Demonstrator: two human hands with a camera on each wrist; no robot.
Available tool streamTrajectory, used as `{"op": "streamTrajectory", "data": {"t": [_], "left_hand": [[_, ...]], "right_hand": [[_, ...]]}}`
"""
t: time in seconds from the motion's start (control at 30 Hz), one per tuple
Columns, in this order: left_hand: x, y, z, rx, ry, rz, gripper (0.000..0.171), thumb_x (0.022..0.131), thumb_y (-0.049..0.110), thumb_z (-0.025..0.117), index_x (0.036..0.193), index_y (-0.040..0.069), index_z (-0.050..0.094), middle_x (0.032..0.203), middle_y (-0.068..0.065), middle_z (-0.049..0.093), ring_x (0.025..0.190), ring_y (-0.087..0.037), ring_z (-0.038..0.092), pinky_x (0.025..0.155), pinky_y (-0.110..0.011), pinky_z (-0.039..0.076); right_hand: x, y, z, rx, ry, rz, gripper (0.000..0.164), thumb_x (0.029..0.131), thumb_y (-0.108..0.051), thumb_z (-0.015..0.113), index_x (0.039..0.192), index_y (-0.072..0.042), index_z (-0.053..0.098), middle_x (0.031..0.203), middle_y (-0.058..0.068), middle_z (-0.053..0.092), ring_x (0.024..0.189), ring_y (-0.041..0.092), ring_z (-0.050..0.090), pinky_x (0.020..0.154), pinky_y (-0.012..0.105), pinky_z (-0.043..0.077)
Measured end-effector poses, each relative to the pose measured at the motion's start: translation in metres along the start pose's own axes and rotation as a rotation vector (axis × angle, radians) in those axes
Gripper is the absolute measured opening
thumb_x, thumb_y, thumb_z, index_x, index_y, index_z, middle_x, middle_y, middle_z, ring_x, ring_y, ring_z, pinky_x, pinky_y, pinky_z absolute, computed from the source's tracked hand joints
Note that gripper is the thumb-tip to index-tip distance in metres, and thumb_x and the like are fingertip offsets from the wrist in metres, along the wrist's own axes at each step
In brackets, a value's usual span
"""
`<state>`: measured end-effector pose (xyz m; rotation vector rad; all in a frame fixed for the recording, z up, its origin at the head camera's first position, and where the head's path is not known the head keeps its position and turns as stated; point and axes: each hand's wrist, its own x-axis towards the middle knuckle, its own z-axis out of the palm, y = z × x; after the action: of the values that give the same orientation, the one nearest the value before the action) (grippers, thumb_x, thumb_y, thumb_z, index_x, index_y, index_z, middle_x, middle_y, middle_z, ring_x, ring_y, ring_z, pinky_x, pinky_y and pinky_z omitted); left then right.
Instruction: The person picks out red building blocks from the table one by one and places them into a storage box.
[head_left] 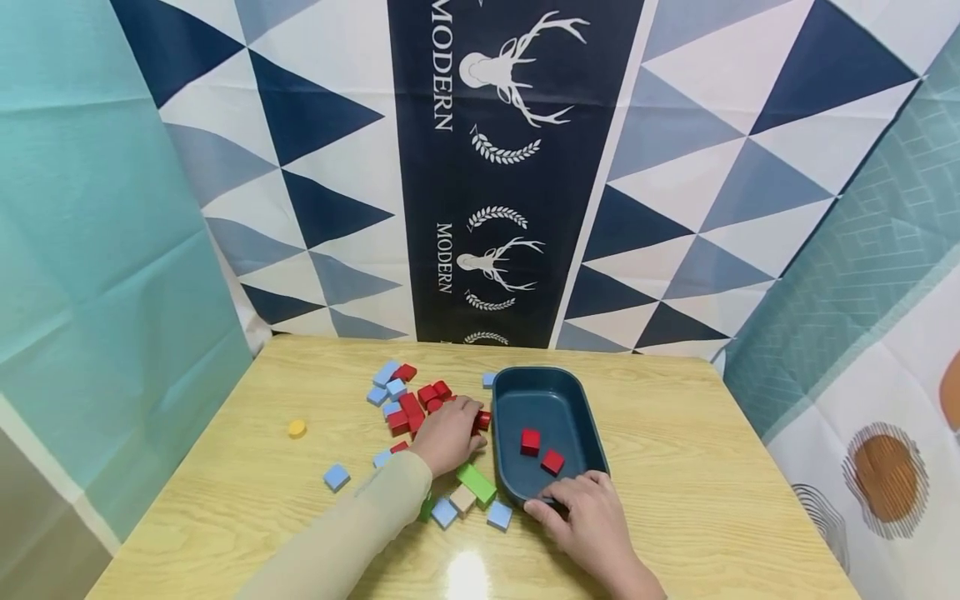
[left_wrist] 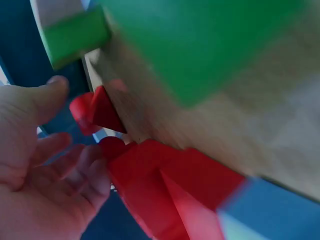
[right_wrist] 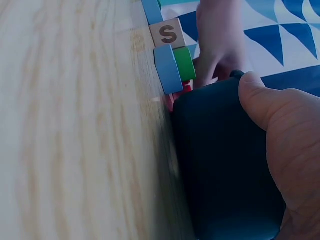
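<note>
My left hand (head_left: 446,437) reaches over a cluster of red blocks (head_left: 411,407) left of a dark blue tray (head_left: 540,407). In the left wrist view its thumb and fingers are spread apart, fingertips right beside a red cylinder (left_wrist: 111,147) and a red triangular block (left_wrist: 106,112). My right hand (head_left: 588,521) grips the tray's near rim, its thumb (right_wrist: 255,87) over the edge; its other fingers are mostly hidden in the right wrist view. Inside the tray lie two red cubes, one (head_left: 530,442) farther back and one (head_left: 552,462) nearer.
Near the tray's front left corner lie a green block (head_left: 477,483), a wooden letter block (right_wrist: 168,34) and blue blocks (head_left: 499,515). More blue blocks (head_left: 386,372) border the red cluster. A yellow round piece (head_left: 297,428) lies far left. Patterned cloth (head_left: 337,208) hangs behind the table.
</note>
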<state>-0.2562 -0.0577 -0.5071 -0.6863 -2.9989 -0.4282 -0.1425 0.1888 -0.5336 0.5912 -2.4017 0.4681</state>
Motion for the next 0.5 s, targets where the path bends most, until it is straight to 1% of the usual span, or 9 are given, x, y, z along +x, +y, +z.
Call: {"op": "streamTrajectory", "data": {"t": [0.03,0.1,0.17,0.23,0.3,0.33,0.4,0.47,0.5], "left_hand": [[0.006,0.0,0.002,0.04,0.004,-0.007,0.06,0.097,0.039,0.079,0.145,0.009,0.062,0.141,-0.011,0.067,0.125,-0.028,0.068,0.103,-0.047,0.061],[0.015,0.0,0.008,0.105,-0.014,-0.017,0.057,0.096,0.039,0.081,0.141,0.009,0.065,0.136,-0.01,0.071,0.121,-0.028,0.07,0.098,-0.047,0.062],[0.021,0.002,0.015,0.179,-0.025,-0.002,0.046,0.096,0.038,0.08,0.131,0.011,0.071,0.124,-0.008,0.075,0.11,-0.027,0.073,0.09,-0.045,0.062],[0.026,0.005,0.02,0.239,-0.012,0.026,0.031,0.097,0.034,0.077,0.119,0.012,0.075,0.111,-0.007,0.076,0.098,-0.026,0.074,0.082,-0.044,0.062],[0.027,0.008,0.022,0.289,0.008,0.047,0.018,0.099,0.028,0.074,0.109,0.014,0.078,0.101,-0.005,0.076,0.09,-0.025,0.073,0.078,-0.042,0.061],[0.026,0.01,0.021,0.305,0.022,0.048,0.015,0.1,0.026,0.072,0.108,0.014,0.078,0.1,-0.005,0.076,0.089,-0.024,0.072,0.077,-0.041,0.061],[0.026,0.015,0.015,0.306,0.056,0.025,0.014,0.1,0.025,0.072,0.106,0.014,0.078,0.099,-0.005,0.076,0.088,-0.024,0.072,0.077,-0.04,0.061],[0.026,0.02,0.004,0.283,0.099,-0.021,0.019,0.101,0.029,0.073,0.11,0.013,0.077,0.102,-0.005,0.077,0.091,-0.024,0.072,0.079,-0.04,0.061],[0.028,0.023,-0.002,0.254,0.125,-0.049,0.024,0.101,0.032,0.074,0.114,0.012,0.076,0.106,-0.006,0.077,0.095,-0.024,0.072,0.082,-0.04,0.062]], "right_hand": [[-0.001,0.0,0.0,0.0,-0.004,0.001,0.022,0.081,-0.046,0.09,0.077,-0.031,0.074,0.074,-0.021,0.07,0.074,-0.004,0.065,0.084,0.037,0.049],[-0.002,0.0,0.001,0.001,-0.013,0.006,0.022,0.081,-0.047,0.089,0.077,-0.032,0.074,0.074,-0.022,0.07,0.075,-0.005,0.065,0.084,0.037,0.048],[-0.004,0.0,0.003,0.004,-0.024,0.012,0.022,0.081,-0.048,0.089,0.076,-0.032,0.074,0.074,-0.023,0.069,0.075,-0.005,0.064,0.084,0.036,0.048],[-0.005,0.0,0.004,0.006,-0.029,0.022,0.023,0.081,-0.048,0.089,0.076,-0.032,0.074,0.074,-0.023,0.069,0.075,-0.005,0.064,0.084,0.036,0.048],[-0.005,0.001,0.004,0.006,-0.033,0.028,0.023,0.081,-0.048,0.089,0.076,-0.032,0.074,0.073,-0.023,0.068,0.075,-0.005,0.064,0.084,0.036,0.048],[-0.005,0.001,0.004,0.006,-0.033,0.027,0.023,0.081,-0.048,0.089,0.076,-0.032,0.074,0.073,-0.023,0.069,0.075,-0.005,0.064,0.084,0.036,0.049],[-0.004,0.002,0.004,0.0,-0.026,0.016,0.023,0.081,-0.049,0.089,0.076,-0.032,0.074,0.073,-0.023,0.068,0.075,-0.005,0.063,0.084,0.036,0.049],[-0.003,0.004,0.002,-0.007,-0.012,0.001,0.024,0.081,-0.049,0.089,0.076,-0.032,0.074,0.072,-0.022,0.069,0.074,-0.005,0.063,0.083,0.036,0.049],[-0.002,0.005,0.001,-0.008,-0.003,-0.006,0.024,0.08,-0.049,0.089,0.076,-0.031,0.074,0.072,-0.022,0.069,0.073,-0.004,0.064,0.083,0.036,0.049]]}}
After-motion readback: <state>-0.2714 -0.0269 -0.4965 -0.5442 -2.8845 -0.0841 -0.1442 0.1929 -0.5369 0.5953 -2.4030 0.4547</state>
